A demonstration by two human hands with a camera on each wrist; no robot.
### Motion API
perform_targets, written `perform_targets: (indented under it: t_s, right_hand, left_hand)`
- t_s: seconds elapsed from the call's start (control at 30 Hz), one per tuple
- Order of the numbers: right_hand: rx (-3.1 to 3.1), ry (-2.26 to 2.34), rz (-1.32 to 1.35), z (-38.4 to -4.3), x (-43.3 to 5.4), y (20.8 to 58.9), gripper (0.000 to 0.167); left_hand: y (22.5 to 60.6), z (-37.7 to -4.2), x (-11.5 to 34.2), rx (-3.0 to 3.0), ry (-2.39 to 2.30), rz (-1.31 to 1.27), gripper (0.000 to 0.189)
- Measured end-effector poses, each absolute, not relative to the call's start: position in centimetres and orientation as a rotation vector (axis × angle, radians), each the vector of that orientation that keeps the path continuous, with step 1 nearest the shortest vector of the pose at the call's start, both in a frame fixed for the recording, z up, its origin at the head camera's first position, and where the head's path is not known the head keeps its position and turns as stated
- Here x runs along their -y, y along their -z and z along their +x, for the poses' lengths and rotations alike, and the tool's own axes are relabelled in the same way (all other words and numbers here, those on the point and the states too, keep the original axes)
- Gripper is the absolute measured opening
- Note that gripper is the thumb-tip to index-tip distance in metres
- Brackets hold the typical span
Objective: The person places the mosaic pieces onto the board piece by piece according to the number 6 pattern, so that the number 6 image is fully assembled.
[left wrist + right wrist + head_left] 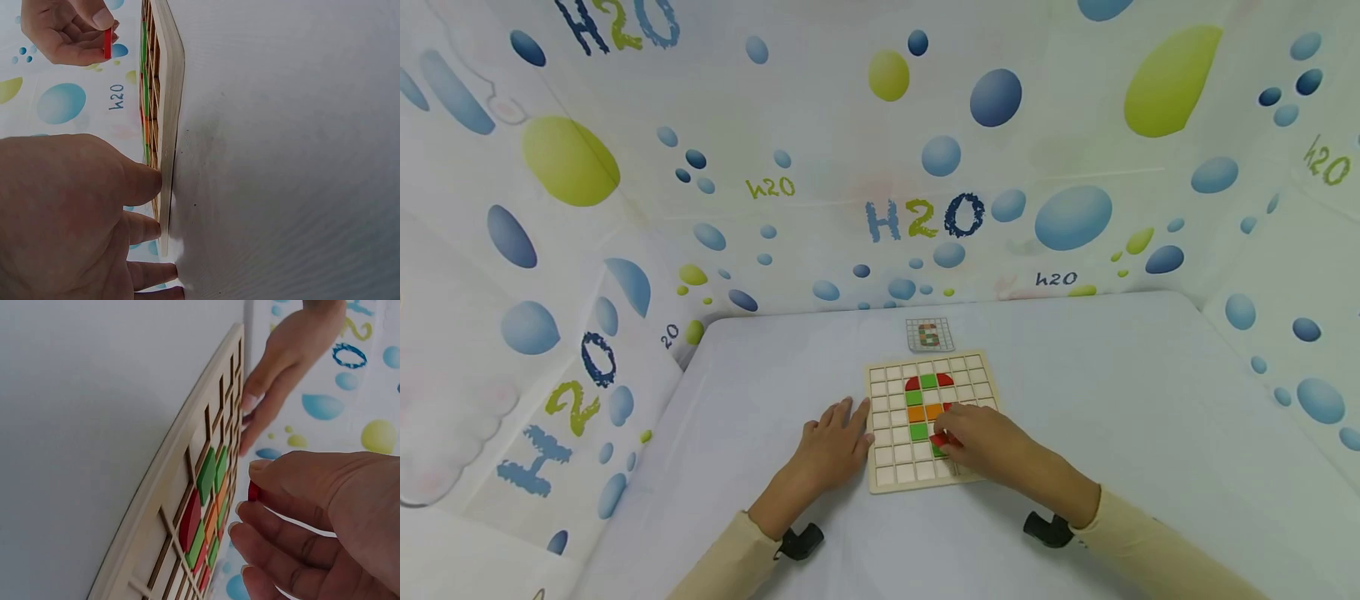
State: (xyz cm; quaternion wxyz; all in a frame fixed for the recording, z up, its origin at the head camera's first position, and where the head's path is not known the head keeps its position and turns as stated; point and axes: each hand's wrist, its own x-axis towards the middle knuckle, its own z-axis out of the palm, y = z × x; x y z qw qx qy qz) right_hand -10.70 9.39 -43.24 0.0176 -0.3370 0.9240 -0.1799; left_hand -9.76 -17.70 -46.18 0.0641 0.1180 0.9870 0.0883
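A wooden grid board lies on the white table, with red, green and orange tiles in some of its cells. My right hand is over the board's lower right part, covering several cells. Between its thumb and fingers it pinches a small red tile, seen edge-on and raised off the board in the wrist views. My left hand lies beside the board's left edge, fingers extended, thumb and fingertips touching the rim. Green tiles and orange tiles sit in cells left of my right hand.
Just behind the board lies a small gridded card with a coloured figure on it. A white cloth printed with drops and lettering rises behind the table and at both sides. Black devices are strapped under both wrists.
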Motion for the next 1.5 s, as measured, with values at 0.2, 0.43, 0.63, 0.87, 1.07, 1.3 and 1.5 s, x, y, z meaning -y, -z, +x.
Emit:
perform_targets:
  t_s: [0.2, 0.43, 0.63, 0.87, 1.07, 1.3, 1.5]
  right_hand:
    - [-2.852, 0.503, -1.07, -10.5, -7.9, 43.4, 0.019]
    - [-2.856, 0.478, -1.124, -10.5, -7.0, 43.8, 0.015]
    - [-2.866, 0.428, -1.122, -10.5, -6.4, 44.1, 0.016]
    - [-2.902, 0.346, -1.173, -10.6, -6.2, 44.5, 0.016]
    - [-2.924, 0.314, -1.163, -10.8, -6.1, 44.9, 0.018]
    - [-2.934, 0.262, -1.098, -10.5, -6.1, 44.7, 0.024]
    - [-2.932, 0.238, -1.048, -10.5, -6.0, 44.7, 0.024]
  left_hand:
    - [46.4, -9.9, 17.8, -2.97, -0.28, 0.349, 0.06]
    - [46.3, -9.9, 17.7, -2.962, -0.262, 0.343, 0.061]
    - [46.3, -9.9, 17.7, -2.971, -0.263, 0.343, 0.061]
    - [46.2, -9.8, 17.7, -2.983, -0.277, 0.368, 0.06]
    - [46.7, -9.9, 17.9, -2.985, -0.255, 0.358, 0.061]
    - [46.1, -9.8, 17.8, -2.967, -0.275, 0.363, 0.06]
    - [45.7, -9.6, 17.6, -2.972, -0.269, 0.359, 0.059]
